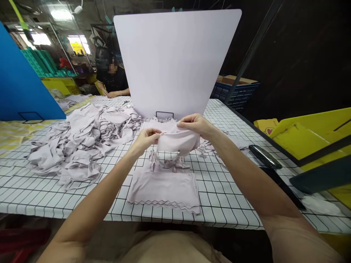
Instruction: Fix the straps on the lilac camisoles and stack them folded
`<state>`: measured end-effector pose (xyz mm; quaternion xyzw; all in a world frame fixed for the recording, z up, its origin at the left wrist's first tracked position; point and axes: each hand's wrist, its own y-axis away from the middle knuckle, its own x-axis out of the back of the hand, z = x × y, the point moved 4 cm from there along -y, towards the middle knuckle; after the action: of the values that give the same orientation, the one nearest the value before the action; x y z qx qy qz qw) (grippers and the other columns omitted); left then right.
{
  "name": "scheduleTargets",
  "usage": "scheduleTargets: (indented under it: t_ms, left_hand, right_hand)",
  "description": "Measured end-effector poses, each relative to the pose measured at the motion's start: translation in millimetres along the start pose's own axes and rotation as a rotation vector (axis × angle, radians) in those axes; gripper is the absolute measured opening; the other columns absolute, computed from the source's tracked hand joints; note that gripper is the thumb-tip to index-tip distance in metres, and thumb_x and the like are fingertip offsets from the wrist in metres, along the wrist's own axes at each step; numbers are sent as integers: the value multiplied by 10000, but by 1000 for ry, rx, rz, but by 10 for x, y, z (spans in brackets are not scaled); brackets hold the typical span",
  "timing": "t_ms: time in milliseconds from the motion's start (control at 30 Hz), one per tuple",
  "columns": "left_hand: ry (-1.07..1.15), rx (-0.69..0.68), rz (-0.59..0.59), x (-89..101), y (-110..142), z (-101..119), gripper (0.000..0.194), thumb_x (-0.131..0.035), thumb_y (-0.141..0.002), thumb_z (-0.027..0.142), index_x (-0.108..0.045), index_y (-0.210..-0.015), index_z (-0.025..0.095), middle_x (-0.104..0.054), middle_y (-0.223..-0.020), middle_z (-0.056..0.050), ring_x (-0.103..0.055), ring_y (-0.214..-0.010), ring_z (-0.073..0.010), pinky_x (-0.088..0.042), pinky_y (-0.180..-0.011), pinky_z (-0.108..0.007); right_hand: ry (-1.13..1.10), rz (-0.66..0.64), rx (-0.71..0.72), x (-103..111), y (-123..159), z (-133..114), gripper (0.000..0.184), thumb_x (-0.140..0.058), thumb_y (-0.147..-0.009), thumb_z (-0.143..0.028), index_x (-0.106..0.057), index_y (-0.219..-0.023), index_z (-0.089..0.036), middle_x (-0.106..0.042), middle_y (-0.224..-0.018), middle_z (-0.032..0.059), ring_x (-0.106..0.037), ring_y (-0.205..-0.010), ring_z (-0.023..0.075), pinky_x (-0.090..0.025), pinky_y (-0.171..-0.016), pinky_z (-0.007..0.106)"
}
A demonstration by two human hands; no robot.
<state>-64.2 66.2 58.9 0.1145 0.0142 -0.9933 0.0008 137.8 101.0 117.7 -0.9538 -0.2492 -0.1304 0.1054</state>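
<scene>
I see left hand (146, 140) and right hand (197, 126) mid-frame, both pinched closed on pale cloth (178, 142), stacked cloths (164, 188) lower centre, heaped cloths (79, 137) left, gridded worktop (216, 199) beneath

On my feed the garment (178, 141) looks like thin matt cloth, fairly smooth, and the pile (79, 135) is the same stuff, just rumpled. Counter (226, 197) looks smooth, can't tell if that's cloth or plastic. Board (178, 62) is matt, crate (244, 94) looks plastic, dark object (264, 157) is glossy.
</scene>
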Motion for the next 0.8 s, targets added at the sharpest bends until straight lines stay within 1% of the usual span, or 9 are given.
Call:
scheduleTargets:
  t_ms: [67, 133, 200, 267, 367, 467, 633, 700, 800]
  left_hand:
    - [21, -139, -93, -96, -61, 121, 272, -827, -717, 174, -751, -978, 168, -757, -940, -58, -684, -875, -158, -521, -802, -237]
    - [70, -146, -258, -253, -114, 212, 234, -783, -812, 304, -752, -1004, 175, -753, -986, -74, -681, -946, -180, -512, -839, -251]
    - [51, -64, -399, -384, -131, 285, 263, -759, -843, 405, -755, -886, 146, -732, -836, -79, -672, -788, -173, -507, -719, -248]
    - [12, -24, -445, -436, -108, 379, 297, -799, -809, 420, -731, -775, 133, -665, -676, -44, -593, -591, -126, -445, -564, -227]
    - [-4, -36, -436, -414, -41, 525, 327, -853, -743, 434, -703, -729, 143, -607, -610, -1, -511, -495, -87, -373, -468, -203]
    - [7, -130, -362, -304, -23, 638, 341, -885, -694, 443, -706, -730, 154, -624, -634, 5, -529, -523, -84, -407, -480, -182]
    - [-174, -207, -344, -51, -97, 705, 304, -888, -697, 393, -721, -707, 139, -656, -657, -16, -556, -543, -77, -415, -470, -157]
    - [-176, -221, -312, 76, -128, 757, 297, -899, -684, 371, -721, -712, 136, -670, -669, -19, -579, -560, -81, -447, -495, -160]
    - [-41, -237, -264, 253, -138, 877, 314, -926, -647, 338, -699, -725, 137, -678, -696, -8, -617, -617, -88, -517, -602, -174]
  right_hand:
    - [56, -96, 76, -125, -37, -102, 303, -824, -683, -455, -754, -685, -160, -660, -635, 6, -525, -563, 88, -385, -488, 223]
    - [70, -99, 148, -198, -75, -228, 300, -832, -681, -447, -740, -673, -161, -674, -649, 7, -540, -581, 88, -410, -518, 226]
    - [64, -43, 149, -172, -95, -329, 324, -877, -630, -438, -719, -682, -161, -675, -635, 5, -547, -568, 91, -411, -512, 225]
    - [87, -34, 72, -76, -80, -369, 364, -915, -578, -427, -717, -728, -162, -670, -619, 3, -552, -545, 98, -396, -483, 223]
    - [168, -159, -26, 92, 8, -337, 364, -918, -573, -425, -731, -742, -162, -648, -614, -8, -540, -537, 100, -372, -464, 224]
    - [143, -275, -23, 234, 118, -267, 327, -888, -630, -433, -719, -702, -162, -629, -644, -16, -540, -589, 101, -396, -512, 234]
    - [-107, -94, 52, 524, 191, -253, 409, -885, -648, -480, -615, -668, -173, -553, -631, -48, -483, -567, 72, -362, -508, 224]
    - [-5, -96, -2, 617, 195, -237, 418, -903, -625, -476, -636, -704, -165, -565, -649, -38, -488, -571, 76, -335, -498, 225]
    - [151, -93, -54, 771, 196, -208, 425, -898, -630, -499, -666, -700, -149, -570, -657, -22, -490, -600, 86, -319, -521, 237]
